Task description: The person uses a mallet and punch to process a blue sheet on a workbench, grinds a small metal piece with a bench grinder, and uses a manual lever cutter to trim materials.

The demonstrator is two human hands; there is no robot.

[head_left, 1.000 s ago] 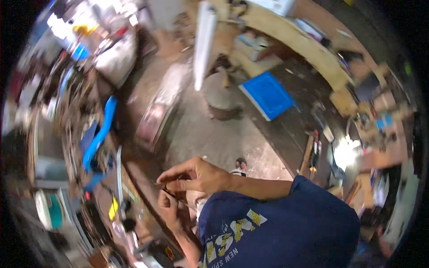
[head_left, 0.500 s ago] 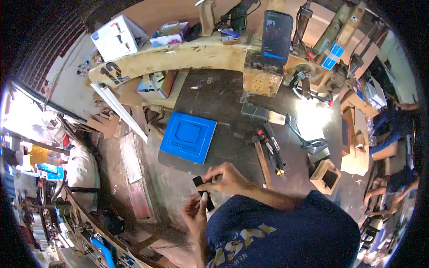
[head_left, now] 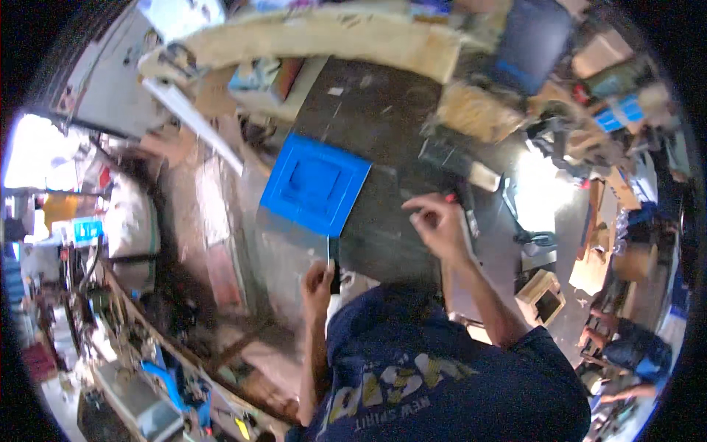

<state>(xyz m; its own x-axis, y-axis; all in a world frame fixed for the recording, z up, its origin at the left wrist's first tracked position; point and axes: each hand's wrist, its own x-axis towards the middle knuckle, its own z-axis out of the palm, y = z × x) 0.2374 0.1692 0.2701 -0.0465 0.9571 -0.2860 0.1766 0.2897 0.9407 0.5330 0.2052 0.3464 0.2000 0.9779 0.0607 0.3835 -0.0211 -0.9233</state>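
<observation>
My left hand [head_left: 317, 289] is closed on a narrow black strip [head_left: 335, 274], held upright just below the blue square sheet [head_left: 283, 210]. The strip's upper end comes close to the sheet's lower edge. To the right, my right hand [head_left: 442, 227] hovers over the dark bench top with its fingers apart, and nothing shows between them. Beside its fingers is a red-ended hand tool [head_left: 451, 198], mostly hidden by the hand and blurred. A dark flat tool with a pale handle [head_left: 484, 177] lies farther back on the bench.
A small wooden box [head_left: 541, 298] sits at the right, near a bright light patch [head_left: 543, 188]. A thick wooden beam [head_left: 309, 35] curves along the back. A phone [head_left: 534, 44] leans at the back right. Left of the bench stands a white bar [head_left: 195, 125]. Other people work at the far right.
My right hand has left the black piece and swung right and away from me toward the tools. My left hand keeps the black strip, now upright. The view has shifted and blurred.
</observation>
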